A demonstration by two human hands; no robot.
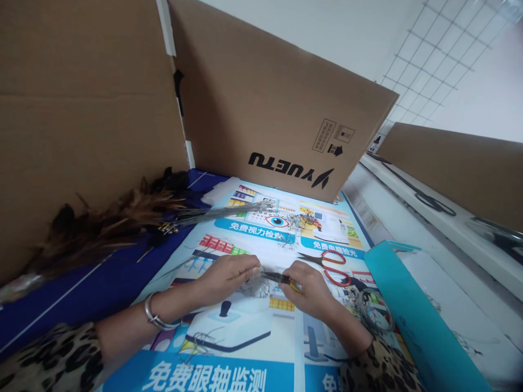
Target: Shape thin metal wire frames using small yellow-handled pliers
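My left hand (231, 275) is closed in a pinch on a small bundle of thin wire (255, 286) over a printed poster (229, 375). My right hand (308, 288) is closed around a small tool with a yellow handle (286, 280), its dark tip touching the wire bundle between the hands. A silver bangle (154, 316) sits on my left wrist. Both sleeves are leopard print.
Red-handled scissors (333, 264) lie just beyond my right hand. A wire coil (373, 310) lies to the right. Brown feathers (110, 220) on wire stems (223, 212) lie at the left. Cardboard walls (265, 103) stand behind. A teal tray edge (412, 316) runs along the right.
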